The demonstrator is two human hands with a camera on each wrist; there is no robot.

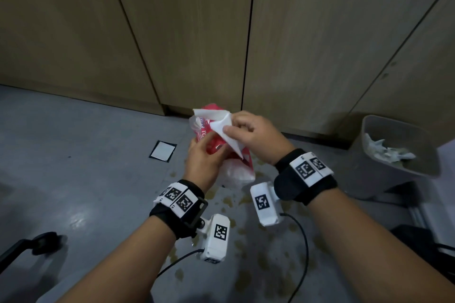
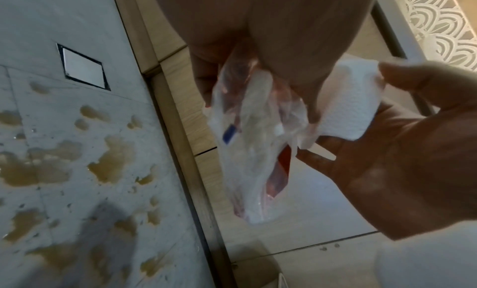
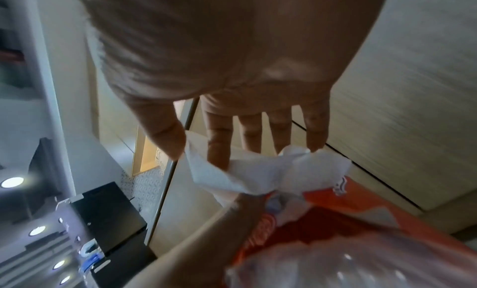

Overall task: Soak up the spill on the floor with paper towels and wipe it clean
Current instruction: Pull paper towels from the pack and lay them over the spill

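Note:
My left hand [image 1: 209,149] grips a red and clear plastic pack of paper towels [image 1: 236,170], held up over the floor. My right hand [image 1: 234,128] pinches a white paper towel sheet [image 1: 221,125] that sticks out of the pack's top. In the right wrist view, thumb and fingers of the right hand [image 3: 198,157] clamp the crumpled sheet [image 3: 271,174] above the pack [image 3: 348,231]. The left wrist view shows the pack [image 2: 253,149] hanging from the left hand [image 2: 258,98]. A brownish spill [image 1: 246,204] spreads in puddles and drops over the grey floor [image 1: 86,179] under both wrists.
A grey bin [image 1: 369,162] with crumpled used towels [image 1: 386,152] stands at the right by the wooden cabinet doors [image 1: 197,32]. A square floor hatch [image 1: 162,151] lies left of the hands. A black chair base [image 1: 32,246] sits at the lower left, and dark gear at the lower right.

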